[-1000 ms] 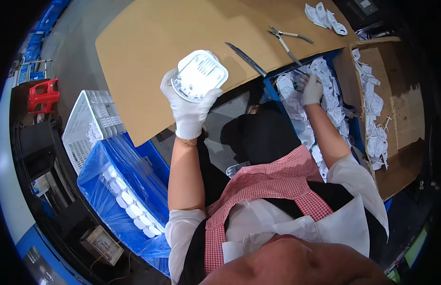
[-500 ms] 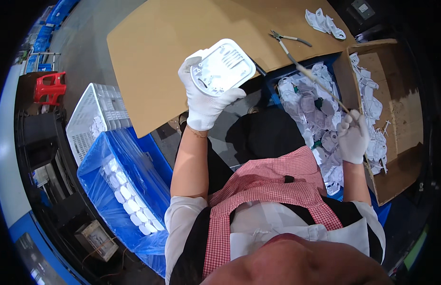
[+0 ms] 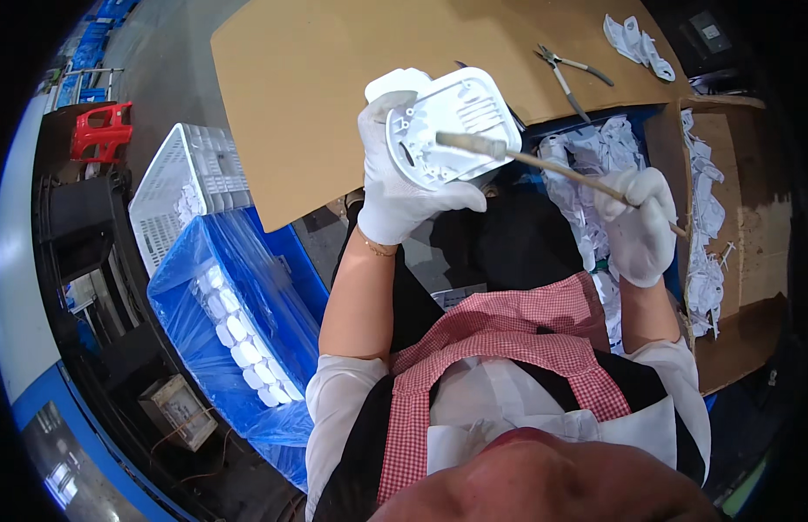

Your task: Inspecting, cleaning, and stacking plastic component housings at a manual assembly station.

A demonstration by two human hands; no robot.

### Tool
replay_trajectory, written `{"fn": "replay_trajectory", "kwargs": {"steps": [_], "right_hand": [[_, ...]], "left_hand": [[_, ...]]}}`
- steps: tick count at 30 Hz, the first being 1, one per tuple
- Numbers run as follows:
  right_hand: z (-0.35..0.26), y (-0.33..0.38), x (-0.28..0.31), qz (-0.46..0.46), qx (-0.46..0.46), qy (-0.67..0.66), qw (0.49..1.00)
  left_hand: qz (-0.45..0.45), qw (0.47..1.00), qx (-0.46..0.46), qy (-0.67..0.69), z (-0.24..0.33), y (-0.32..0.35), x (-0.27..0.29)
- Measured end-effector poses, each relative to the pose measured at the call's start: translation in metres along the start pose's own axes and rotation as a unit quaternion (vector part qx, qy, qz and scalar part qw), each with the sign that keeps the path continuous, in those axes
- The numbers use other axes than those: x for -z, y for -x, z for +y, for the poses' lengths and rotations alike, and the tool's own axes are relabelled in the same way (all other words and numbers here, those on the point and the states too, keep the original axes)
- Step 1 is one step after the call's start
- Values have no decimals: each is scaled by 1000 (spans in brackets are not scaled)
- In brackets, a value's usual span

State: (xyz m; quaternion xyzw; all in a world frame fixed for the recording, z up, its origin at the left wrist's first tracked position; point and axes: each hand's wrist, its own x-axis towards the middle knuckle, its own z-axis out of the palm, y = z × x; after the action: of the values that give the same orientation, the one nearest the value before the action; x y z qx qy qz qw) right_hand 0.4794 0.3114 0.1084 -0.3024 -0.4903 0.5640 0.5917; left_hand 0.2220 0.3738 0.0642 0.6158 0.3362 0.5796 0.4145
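My left hand [image 3: 388, 187], in a white glove, grips a white plastic housing [image 3: 452, 130] with rounded corners, its ribbed inner side facing up. A second white piece [image 3: 395, 83] shows behind it, partly hidden by the hand. My right hand [image 3: 640, 222], also gloved, is closed round a thin wooden stick [image 3: 569, 174] with a thick, pale, wrapped-looking end. That end lies over the housing's middle; whether it touches, I cannot tell. Side cutters [image 3: 565, 74] with grey handles lie open on the cardboard-covered table [image 3: 334, 78] beyond.
To the right, a blue crate holds bagged white parts [image 3: 604, 143], beside a cardboard box [image 3: 752, 235] with more white parts. A lined blue bin [image 3: 191, 270] with stacked white pieces and a white basket [image 3: 160, 191] stand left. A red stool [image 3: 102, 130] is farther back.
My right hand has come up and left, swinging the stick's thick end over the housing. The left hand and housing have shifted slightly right in view, exposing the second white piece.
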Motion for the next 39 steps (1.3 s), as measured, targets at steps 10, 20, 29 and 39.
{"fn": "replay_trajectory", "kwargs": {"steps": [10,20,29,39], "right_hand": [[-11,-8,-8,-88,100,200,971],[-24,-13,-14,-187,147,337,911],[-18,-11,-12,-201,173,334,905],[-26,-22,-29,-273,217,435,830]], "left_hand": [[3,969,-130,-212,-5,-3,7],[-21,977,-105,-184,-4,-6,8],[14,993,-35,-111,-9,-4,6],[17,977,-39,-208,-18,-2,14]]}}
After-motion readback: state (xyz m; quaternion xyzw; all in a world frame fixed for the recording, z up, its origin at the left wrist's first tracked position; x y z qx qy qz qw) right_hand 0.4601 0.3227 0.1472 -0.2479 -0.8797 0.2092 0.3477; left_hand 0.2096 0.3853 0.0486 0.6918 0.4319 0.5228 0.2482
